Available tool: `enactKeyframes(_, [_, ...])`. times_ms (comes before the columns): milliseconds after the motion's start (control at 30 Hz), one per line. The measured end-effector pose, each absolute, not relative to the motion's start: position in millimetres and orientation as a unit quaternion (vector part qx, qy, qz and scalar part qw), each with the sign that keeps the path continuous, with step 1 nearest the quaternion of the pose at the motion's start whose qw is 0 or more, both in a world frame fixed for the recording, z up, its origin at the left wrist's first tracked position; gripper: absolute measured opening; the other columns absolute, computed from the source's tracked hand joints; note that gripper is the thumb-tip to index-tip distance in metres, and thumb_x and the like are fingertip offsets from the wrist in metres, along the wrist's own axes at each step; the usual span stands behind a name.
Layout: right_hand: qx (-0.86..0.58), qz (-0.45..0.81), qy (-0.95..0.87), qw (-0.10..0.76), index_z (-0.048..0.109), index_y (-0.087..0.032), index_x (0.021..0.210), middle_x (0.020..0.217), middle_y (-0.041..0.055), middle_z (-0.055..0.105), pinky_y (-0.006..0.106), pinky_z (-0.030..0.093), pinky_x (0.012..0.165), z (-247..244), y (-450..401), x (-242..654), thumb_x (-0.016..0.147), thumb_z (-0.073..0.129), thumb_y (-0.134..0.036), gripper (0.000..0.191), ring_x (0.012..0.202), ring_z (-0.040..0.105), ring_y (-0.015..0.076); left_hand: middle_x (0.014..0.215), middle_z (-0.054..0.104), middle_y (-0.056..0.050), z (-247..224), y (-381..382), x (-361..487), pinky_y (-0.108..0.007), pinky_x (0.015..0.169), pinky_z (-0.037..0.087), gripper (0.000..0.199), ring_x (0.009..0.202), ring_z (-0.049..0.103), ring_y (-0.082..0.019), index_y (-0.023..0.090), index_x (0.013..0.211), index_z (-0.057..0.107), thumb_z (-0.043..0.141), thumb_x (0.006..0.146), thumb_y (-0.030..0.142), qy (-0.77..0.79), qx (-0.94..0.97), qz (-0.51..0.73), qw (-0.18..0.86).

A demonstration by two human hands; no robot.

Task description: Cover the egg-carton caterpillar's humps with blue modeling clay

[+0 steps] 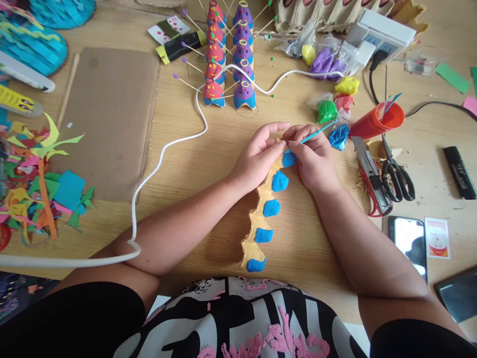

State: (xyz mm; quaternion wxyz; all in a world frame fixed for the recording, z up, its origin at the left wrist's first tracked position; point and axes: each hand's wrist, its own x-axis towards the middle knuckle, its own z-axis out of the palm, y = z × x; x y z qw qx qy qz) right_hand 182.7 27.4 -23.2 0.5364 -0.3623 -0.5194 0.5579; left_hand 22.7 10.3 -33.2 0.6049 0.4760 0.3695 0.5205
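Here's the table point(179, 169), busy along its far edge and down both sides, and a flat cardboard sheet point(108, 124) lies toward its far left corner. Front and centre is the scalloped carton strip point(256, 219), running from the middle of the table down toward the near edge, its far end up between the hands.

Past it, toward the far edge, stand the red row point(214, 57) and the purple row point(244, 49), looking complete: blue bases, faces, bead-tipped sticks poking out. The strip looks well short of that. No face shows on it, no red or purple; its underside is hidden.

Now the hands! The left hand point(259, 154) pinches the strip's far end between thumb and fingers; the right hand point(315, 159) closes on a thin blue stick point(318, 132), fingertips right at that same end. Whether the tip is pressing, I can't tell.

Beyond the right hand, the orange cup point(376, 121) leans over, a blue clay packet point(339, 137) just beside it. And smallest, the blue patches point(272, 208): five in view, one per scallop, the farthest right at the fingers.
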Motion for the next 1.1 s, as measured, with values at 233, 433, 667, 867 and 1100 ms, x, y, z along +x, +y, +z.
enactKeyframes(233, [-0.347,0.571,-0.484,0.565,0.057,-0.028,0.077,0.098,-0.0003,0.069,0.04,0.059,0.092,-26.6,33.8,188.0,0.082,0.092,-0.054,0.044,0.097,0.067,0.0206,0.09,0.075,0.0,-31.6,11.2,21.5,-0.039,0.093,0.066,0.036,0.098,0.079,-0.021,0.029,0.137,0.065,0.072,0.105,0.045,0.374,0.487,0.52,0.594])
enactKeyframes(433, [-0.36,0.567,-0.501,0.546,0.056,-0.027,0.077,0.1,0.001,0.07,0.043,0.059,0.099,-26.0,31.2,184.9,0.077,0.096,-0.06,0.051,0.1,0.068,0.0222,0.092,0.073,-0.001,-35.8,11.3,22.5,-0.04,0.096,0.063,0.039,0.1,0.078,-0.022,0.03,0.139,0.065,0.071,0.105,0.048,0.374,0.487,0.516,0.597])
enactKeyframes(667, [-0.373,0.564,-0.497,0.544,0.059,-0.027,0.078,0.101,0.0002,0.072,0.04,0.06,0.092,-26.3,29.7,184.6,0.076,0.097,-0.058,0.05,0.101,0.069,0.0219,0.091,0.069,-0.001,-35.4,10.8,22.3,-0.044,0.098,0.063,0.039,0.106,0.077,-0.024,0.031,0.138,0.066,0.072,0.105,0.05,0.378,0.485,0.515,0.598])
enactKeyframes(867, [-0.374,0.558,-0.506,0.541,0.058,-0.027,0.079,0.1,0.0002,0.072,0.039,0.06,0.093,-26.4,29.2,183.8,0.078,0.097,-0.058,0.05,0.101,0.068,0.0212,0.091,0.07,-0.001,-34.0,10.0,22.4,-0.043,0.098,0.064,0.036,0.104,0.077,-0.023,0.032,0.138,0.066,0.072,0.105,0.046,0.37,0.475,0.518,0.608])
enactKeyframes(1100, [-0.372,0.562,-0.51,0.535,0.057,-0.027,0.079,0.102,0.0006,0.072,0.039,0.06,0.094,-25.8,29.6,184.2,0.076,0.098,-0.06,0.053,0.099,0.067,0.021,0.088,0.067,0.0,-35.5,10.6,20.6,-0.043,0.1,0.064,0.039,0.106,0.077,-0.024,0.031,0.14,0.066,0.073,0.105,0.046,0.364,0.473,0.519,0.612])
